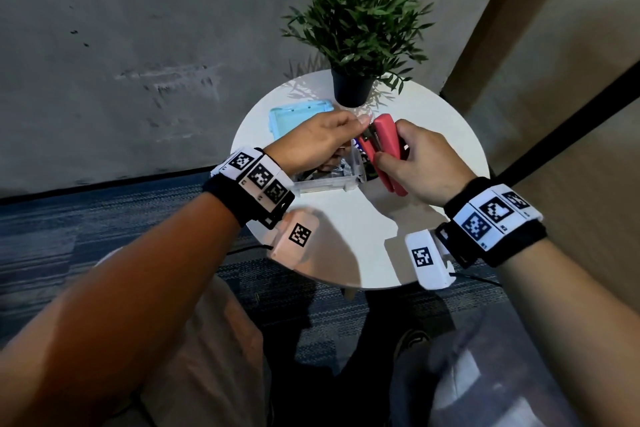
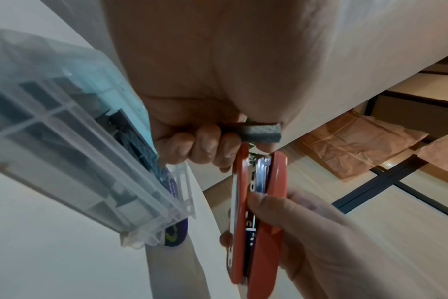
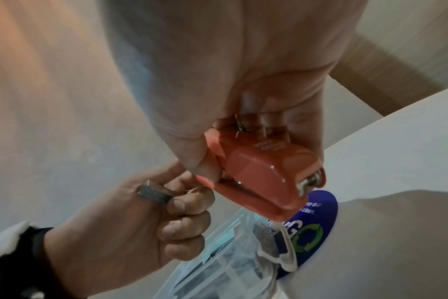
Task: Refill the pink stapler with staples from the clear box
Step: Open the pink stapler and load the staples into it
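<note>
Above the counter (image 1: 349, 239), just past the box (image 1: 332, 180) toward 12 o'clock, the right hand (image 1: 424, 163) grips the opened stapler (image 1: 381, 152) while the left hand (image 1: 318, 146) pinches a staples strip (image 2: 260, 134), which should be lined up with the channel, then slid in level.

Glossy pink plastic stapler (image 3: 258, 174) with shiny metal inside, dull grey metal staples (image 2: 260, 133), clear plastic box (image 2: 72, 153).

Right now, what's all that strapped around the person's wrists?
Both forearms are bare. Each wrist wears a black band carrying white tiles printed with black square codes. A small white box, also coded, hangs beneath each wrist, trailing a thin dark cable.
</note>
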The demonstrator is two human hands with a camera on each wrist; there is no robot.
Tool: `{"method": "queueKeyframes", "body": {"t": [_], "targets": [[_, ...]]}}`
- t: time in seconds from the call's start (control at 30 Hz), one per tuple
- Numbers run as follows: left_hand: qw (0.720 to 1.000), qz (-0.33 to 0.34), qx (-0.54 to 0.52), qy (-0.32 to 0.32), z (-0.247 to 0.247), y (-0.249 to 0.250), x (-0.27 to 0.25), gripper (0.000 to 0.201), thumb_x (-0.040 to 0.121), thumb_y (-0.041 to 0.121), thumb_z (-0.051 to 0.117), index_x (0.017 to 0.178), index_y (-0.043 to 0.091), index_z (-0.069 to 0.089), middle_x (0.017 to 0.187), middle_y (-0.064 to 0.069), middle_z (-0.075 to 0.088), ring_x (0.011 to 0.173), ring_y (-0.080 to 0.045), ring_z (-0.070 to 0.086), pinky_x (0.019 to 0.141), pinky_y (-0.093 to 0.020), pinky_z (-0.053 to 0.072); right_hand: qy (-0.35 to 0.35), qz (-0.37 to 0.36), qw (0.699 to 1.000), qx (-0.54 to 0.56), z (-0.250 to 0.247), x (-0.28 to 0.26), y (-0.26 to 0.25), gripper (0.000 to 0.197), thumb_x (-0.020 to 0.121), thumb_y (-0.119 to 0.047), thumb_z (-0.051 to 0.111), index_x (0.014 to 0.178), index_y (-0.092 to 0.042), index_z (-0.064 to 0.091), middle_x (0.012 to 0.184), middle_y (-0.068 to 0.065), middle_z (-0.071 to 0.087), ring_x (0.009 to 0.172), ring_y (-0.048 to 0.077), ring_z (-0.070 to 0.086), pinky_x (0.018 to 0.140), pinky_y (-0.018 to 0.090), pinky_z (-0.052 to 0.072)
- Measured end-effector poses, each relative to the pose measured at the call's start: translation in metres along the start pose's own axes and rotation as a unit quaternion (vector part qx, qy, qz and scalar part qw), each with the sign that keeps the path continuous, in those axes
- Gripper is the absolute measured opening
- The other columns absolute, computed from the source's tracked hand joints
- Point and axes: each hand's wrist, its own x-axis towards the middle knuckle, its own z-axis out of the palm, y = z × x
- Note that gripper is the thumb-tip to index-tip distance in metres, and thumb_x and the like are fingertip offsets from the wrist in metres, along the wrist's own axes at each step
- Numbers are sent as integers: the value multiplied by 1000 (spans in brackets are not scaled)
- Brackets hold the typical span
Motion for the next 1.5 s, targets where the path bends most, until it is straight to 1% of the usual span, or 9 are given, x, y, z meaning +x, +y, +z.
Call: {"method": "queueKeyframes", "body": {"t": [0.23, 0.33, 0.53, 0.67, 0.77, 1.03, 1.2, 1.33, 1.5], "targets": [[994, -32, -98, 25, 4, -4, 8, 36, 102, 29, 45, 71, 25, 62, 57, 0, 44, 47, -15, 32, 51, -27, 22, 30, -27, 998, 38, 3, 0, -3, 23, 93, -35, 65, 99, -14, 60, 82, 2, 61, 66, 10, 53, 54, 14, 35], [994, -32, -98, 33, 2, -3, 9, 38, 101, 30, 45, 67, 27, 63, 59, -2, 40, 52, -15, 28, 54, -34, 16, 53, -27, 997, 54, 7, 0, -3, 25, 92, -37, 66, 102, -13, 62, 87, 5, 64, 74, 21, 57, 57, 11, 37], [988, -41, -111, 97, -15, 1, 11, 28, 103, 18, 37, 79, 13, 50, 51, 1, 42, 40, -12, 30, 47, -27, 23, 113, 6, 967, 230, -2, 4, -4, 38, 88, -43, 64, 106, -11, 54, 91, 11, 62, 89, 32, 62, 86, 53, 50], [990, -17, -107, 94, -16, 8, 8, 24, 104, 18, 38, 83, 12, 47, 52, 0, 41, 43, -14, 29, 47, -28, 24, 99, 3, 951, 293, -8, 0, -7, 35, 85, -34, 69, 101, -7, 56, 90, 12, 61, 82, 24, 58, 87, 53, 49], [991, -16, -102, 85, -13, 7, 6, 28, 105, 19, 37, 80, 12, 47, 52, 0, 43, 45, -15, 29, 49, -30, 23, 78, 18, 953, 293, -12, -3, -4, 38, 78, -34, 73, 94, -2, 58, 97, 26, 66, 87, 40, 62, 87, 55, 49], [992, -7, -85, 89, -11, 9, 7, 27, 104, 20, 38, 81, 12, 50, 55, -1, 45, 46, -15, 32, 50, -32, 25, 60, 48, 939, 336, -31, -9, 8, 29, 82, -37, 65, 86, -9, 67, 88, 16, 70, 75, 23, 63, 67, 38, 50], [993, -5, -68, 97, -7, 11, 7, 26, 104, 21, 38, 84, 11, 51, 53, 3, 48, 42, -11, 38, 46, -25, 31, 12, 57, 948, 313, -51, -16, 26, 9, 90, -5, 63, 86, -6, 71, 89, 11, 77, 87, 25, 75, 82, 39, 61], [989, -10, -82, 121, 2, 14, 8, 19, 105, 20, 38, 97, 7, 49, 56, 1, 46, 38, -6, 41, 44, -22, 30, -9, 84, 939, 334, -63, -22, 48, 15, 90, 2, 66, 97, -8, 74, 107, 23, 74, 91, 26, 67, 87, 35, 56], [983, 9, -122, 136, 3, 17, 11, 28, 104, 20, 38, 78, 14, 46, 49, 6, 45, 39, -8, 38, 49, -28, 29, -57, 73, 927, 363, -69, -29, 62, 35, 90, 0, 64, 117, -20, 68, 103, 1, 79, 82, 15, 77, 68, 17, 53]]}}
